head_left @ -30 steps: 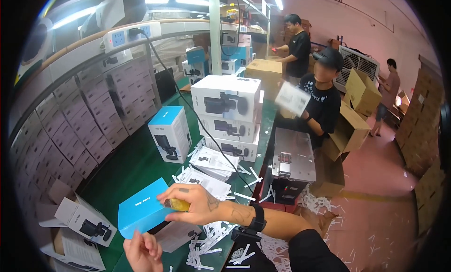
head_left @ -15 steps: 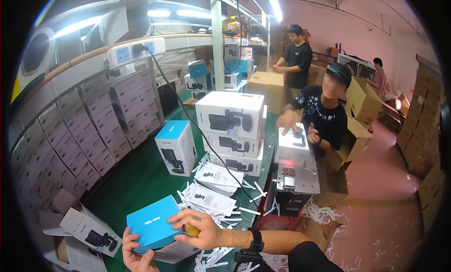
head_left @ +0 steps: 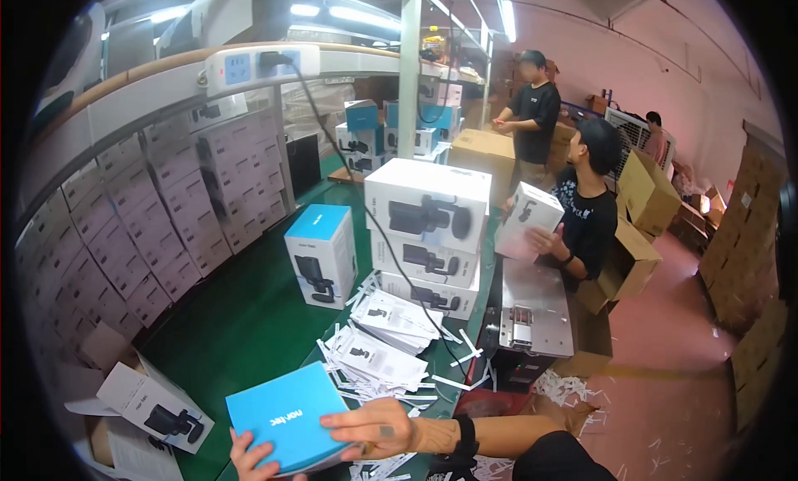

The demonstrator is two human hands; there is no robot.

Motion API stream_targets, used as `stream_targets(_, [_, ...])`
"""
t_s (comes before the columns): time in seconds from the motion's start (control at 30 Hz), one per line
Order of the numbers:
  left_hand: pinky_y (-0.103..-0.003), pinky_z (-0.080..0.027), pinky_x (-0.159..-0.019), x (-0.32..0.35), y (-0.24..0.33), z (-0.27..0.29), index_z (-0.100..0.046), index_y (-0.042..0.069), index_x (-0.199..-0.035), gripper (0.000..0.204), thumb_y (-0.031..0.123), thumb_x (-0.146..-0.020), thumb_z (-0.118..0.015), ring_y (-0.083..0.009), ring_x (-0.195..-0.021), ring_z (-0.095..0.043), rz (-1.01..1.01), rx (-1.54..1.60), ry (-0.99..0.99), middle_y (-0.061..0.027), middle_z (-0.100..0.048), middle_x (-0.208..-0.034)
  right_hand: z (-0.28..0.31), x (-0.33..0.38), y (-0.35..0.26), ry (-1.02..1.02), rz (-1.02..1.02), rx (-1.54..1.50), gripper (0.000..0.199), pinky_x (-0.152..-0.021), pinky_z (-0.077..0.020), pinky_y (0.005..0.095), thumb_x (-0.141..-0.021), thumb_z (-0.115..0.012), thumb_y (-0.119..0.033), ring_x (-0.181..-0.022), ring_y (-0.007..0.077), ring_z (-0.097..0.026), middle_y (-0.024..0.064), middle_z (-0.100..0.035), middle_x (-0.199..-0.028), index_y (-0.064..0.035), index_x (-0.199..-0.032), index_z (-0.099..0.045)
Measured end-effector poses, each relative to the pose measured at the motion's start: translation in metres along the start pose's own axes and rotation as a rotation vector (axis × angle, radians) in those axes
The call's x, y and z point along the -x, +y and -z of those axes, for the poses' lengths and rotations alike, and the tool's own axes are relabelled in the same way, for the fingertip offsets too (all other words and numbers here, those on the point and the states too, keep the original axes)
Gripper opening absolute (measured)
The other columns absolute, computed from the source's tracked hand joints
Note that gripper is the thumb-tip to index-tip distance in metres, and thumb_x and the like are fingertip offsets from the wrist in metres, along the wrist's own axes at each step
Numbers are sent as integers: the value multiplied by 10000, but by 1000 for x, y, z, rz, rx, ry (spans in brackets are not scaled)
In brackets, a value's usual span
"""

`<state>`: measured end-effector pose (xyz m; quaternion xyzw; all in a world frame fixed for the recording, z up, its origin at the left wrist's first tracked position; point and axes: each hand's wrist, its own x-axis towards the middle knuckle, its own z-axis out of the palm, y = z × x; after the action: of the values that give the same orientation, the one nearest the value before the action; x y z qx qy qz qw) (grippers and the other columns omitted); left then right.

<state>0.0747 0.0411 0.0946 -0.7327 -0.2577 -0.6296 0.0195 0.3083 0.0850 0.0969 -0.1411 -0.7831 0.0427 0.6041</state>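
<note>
A product box with a bright blue top is tilted at the front of the green table. Fingers of my left hand wrap round its near left corner. My right hand grips its right side, fingers lying over the edge of the blue top. The underside of this box is hidden. Just beyond it lies a pile of printed leaflets with loose white paper strips. An upright white box with a blue top and a pictured microphone stands farther back.
Larger white boxes are stacked beyond the leaflets, with a black cable hanging in front. Open boxes lie at the left. Across the table's right edge a co-worker holds a white box above a metal machine. Cartons stand behind.
The blue-topped box and both my hands have shifted slightly down and right; a yellow item by my right fingers no longer shows. The co-worker has lifted a white box off the machine.
</note>
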Motion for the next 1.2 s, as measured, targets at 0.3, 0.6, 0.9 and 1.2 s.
stream_targets(0.3, [-617, -427, -971, -11, -16, -8, -531, 88, -822, 366, 183, -692, -859, -331, -937, -645, 9, -125, 12, -102, -681, -923, -10, 0, -1, 9, -141, 25, 221, -700, -581, 343, -769, -774, -61, -870, 291, -711, 170, -699, -1018, -55, -957, -658])
stream_targets(0.6, [-455, -303, -1105, -21, -33, -7, -598, 41, -1165, 642, 207, -613, -882, -399, -1422, -274, 480, 326, -19, -315, -125, -1549, -9, -13, 7, -72, -195, -38, 376, -742, -553, 343, -702, -851, -144, -886, 275, -689, 172, -686, -1031, -67, -947, -577])
stream_targets(0.9, [-471, -322, -1092, -15, -31, -7, -645, 53, -1075, 528, 193, -620, -874, -461, -1362, -358, 397, 268, -45, -369, -193, -1504, -16, -11, -5, -15, -176, 154, 440, -710, -586, 338, -641, -884, -100, -867, 290, -697, 169, -690, -1012, -55, -948, -572])
stream_targets(1.2, [-488, -298, -1097, -20, -62, -17, -689, 68, -1042, 494, 297, -638, -858, -403, -1349, -346, 342, 126, 28, -243, -291, -1470, 22, 33, 22, 247, -733, 75, 241, -652, -519, 296, -961, -516, -72, -705, 172, -642, 168, -674, -1142, 4, -1165, -619])
